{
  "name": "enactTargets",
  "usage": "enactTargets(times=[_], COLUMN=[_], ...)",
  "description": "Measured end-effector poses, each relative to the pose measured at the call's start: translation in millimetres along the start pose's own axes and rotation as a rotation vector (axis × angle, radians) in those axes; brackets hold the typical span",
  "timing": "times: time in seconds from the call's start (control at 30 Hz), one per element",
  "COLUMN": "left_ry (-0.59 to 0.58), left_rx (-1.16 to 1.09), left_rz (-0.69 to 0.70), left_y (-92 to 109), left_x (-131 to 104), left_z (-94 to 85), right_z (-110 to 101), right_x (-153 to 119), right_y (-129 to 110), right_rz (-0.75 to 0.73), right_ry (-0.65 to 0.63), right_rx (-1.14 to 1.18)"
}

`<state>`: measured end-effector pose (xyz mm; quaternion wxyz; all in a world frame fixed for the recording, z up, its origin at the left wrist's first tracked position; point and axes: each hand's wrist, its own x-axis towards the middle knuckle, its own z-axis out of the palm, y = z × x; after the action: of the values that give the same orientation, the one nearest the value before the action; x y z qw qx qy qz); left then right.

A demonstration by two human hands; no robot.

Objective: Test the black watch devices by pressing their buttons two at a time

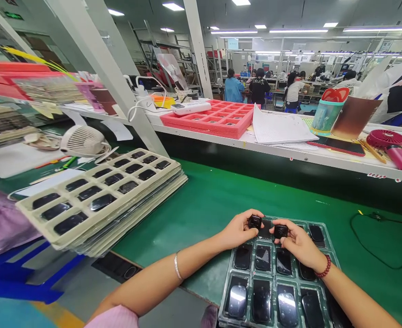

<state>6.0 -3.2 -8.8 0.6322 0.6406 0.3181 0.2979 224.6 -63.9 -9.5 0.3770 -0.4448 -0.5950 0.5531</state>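
Observation:
Over the far row of a clear tray (251, 269) on the green table, my left hand (241, 230) holds a small black square piece (255, 222) between thumb and fingers. My right hand (299, 242), a little to the right, grips another small black piece (281, 231), its back facing me. The two pieces are apart. Flat black parts (263, 258) lie in the tray's compartments beneath and in front of my hands.
To the left stands a stack of cream trays (94, 213) with black parts in the top one. A shelf (282, 150) behind bears a red foam tray (204, 128), papers, cups and a pink fan (387, 138). A black cable (385, 264) lies at right. People sit further back.

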Motion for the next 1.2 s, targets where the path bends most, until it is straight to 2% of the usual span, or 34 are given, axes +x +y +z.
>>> enactTargets(times=[0.13, 0.57, 0.77, 0.93, 1.2], left_ry=[0.007, -0.02, -0.017, -0.014, 0.0], left_rx=[-0.049, 0.019, 0.022, -0.028, -0.036], left_rz=[-0.004, 0.024, 0.03, 0.014, -0.009], left_y=[0.5, -6.3, -3.7, -5.5, -5.4], left_x=[0.7, 0.2, -0.1, 0.0, 0.3], left_z=[0.1, -1.1, -0.9, 0.2, -1.0], right_z=[-0.2, -1.8, -0.1, -2.4, -1.3], right_x=[0.4, 0.7, 1.1, 1.3, 1.4], right_y=[1.0, 4.2, 6.1, 6.8, 6.4], right_rz=[0.015, 0.019, -0.063, 0.013, 0.011], right_ry=[0.012, -0.011, -0.043, -0.026, -0.031], right_rx=[-0.031, -0.037, -0.014, -0.035, -0.021])
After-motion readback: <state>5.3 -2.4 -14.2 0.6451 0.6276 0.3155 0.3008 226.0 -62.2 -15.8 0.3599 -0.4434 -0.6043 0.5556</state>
